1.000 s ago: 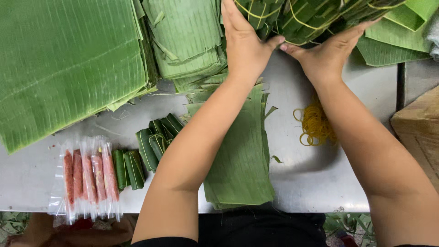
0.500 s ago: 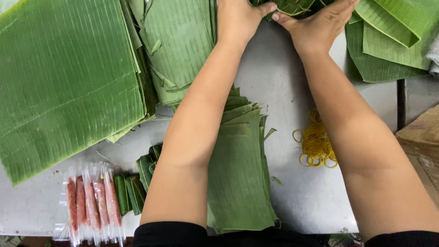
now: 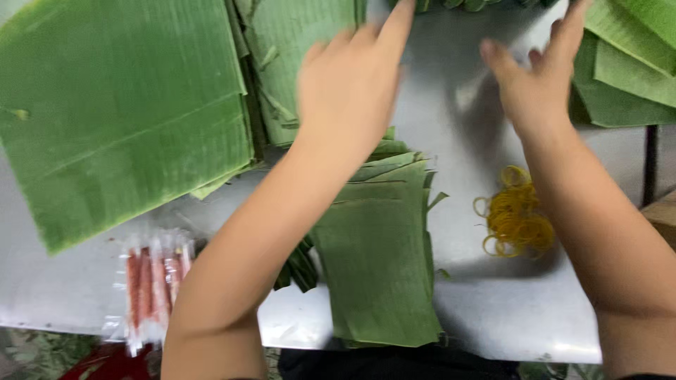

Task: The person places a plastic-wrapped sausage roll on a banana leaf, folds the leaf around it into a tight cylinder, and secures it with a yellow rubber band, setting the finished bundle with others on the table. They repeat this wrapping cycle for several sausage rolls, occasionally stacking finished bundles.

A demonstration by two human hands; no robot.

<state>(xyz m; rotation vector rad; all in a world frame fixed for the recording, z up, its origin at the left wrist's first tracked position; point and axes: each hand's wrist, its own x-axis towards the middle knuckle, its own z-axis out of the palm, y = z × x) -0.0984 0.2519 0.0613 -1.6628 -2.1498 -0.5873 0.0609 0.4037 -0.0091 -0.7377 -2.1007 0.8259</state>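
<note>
Left hand [image 3: 350,84] and right hand [image 3: 536,81], both spread, grasping nothing, above table [image 3: 458,119]. Leaf stack [image 3: 380,260] below left forearm, long axis toward body; left hand nearer.

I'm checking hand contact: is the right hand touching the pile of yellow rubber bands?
Apart. The head view shows the right hand raised well beyond the yellow rubber bands, with bare grey table between them.

A pale grey metal worktop [image 3: 486,309] fills most of the view, its smooth surface catching soft, diffuse light and dull reflections. At the right edge a dark upright bar [image 3: 651,165] stands beside a brown wooden piece [image 3: 663,218]. Below the near edge, a patterned floor [image 3: 42,352] shows, blurred.
</note>
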